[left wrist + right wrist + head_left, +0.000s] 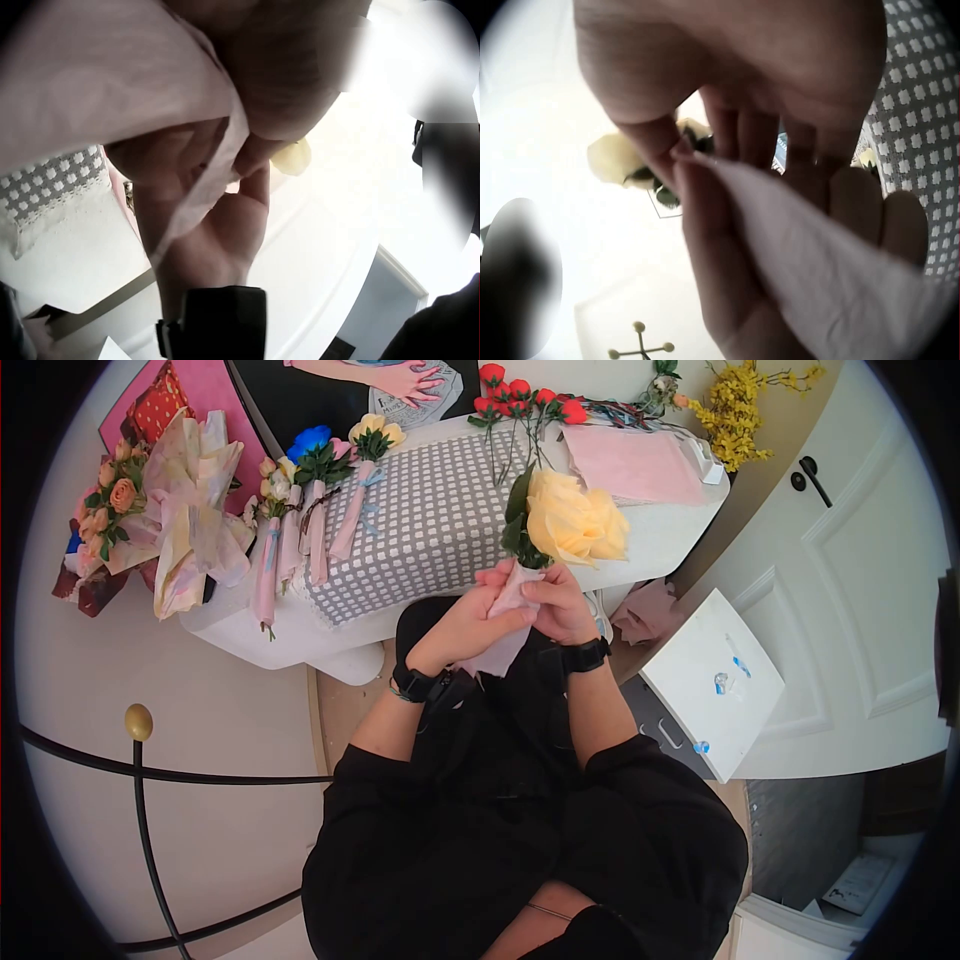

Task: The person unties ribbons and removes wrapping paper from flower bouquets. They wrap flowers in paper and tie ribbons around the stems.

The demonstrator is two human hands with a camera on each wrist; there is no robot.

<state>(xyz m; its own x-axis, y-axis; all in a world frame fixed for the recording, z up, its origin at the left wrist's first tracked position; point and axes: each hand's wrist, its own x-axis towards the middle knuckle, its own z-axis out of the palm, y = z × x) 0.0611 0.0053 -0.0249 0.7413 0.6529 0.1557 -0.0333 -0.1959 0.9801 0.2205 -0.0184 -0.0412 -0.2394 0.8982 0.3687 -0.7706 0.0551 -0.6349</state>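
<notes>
A pale yellow artificial rose (575, 517) with dark green leaves (520, 525) points up and away above my lap. Around its stem lies pink wrapping paper (497, 652), which hides the stem. My left hand (470, 625) holds the wrapped part from the left, its thumb lying along the paper. Close under the bloom, my right hand (563, 606) grips the upper part of the wrap. In the right wrist view, a paper edge (780, 202) runs between the left thumb and fingers. The left wrist view shows the paper (112, 82) hanging loose in a fold.
Ahead stands a white table with a grey-and-white cloth (420, 510). Several wrapped flowers (318, 525) and a bouquet (190, 510) lie at its left. Red roses (520, 400) and pink sheets (635, 463) are at the back. A white cabinet (715, 680) stands at my right.
</notes>
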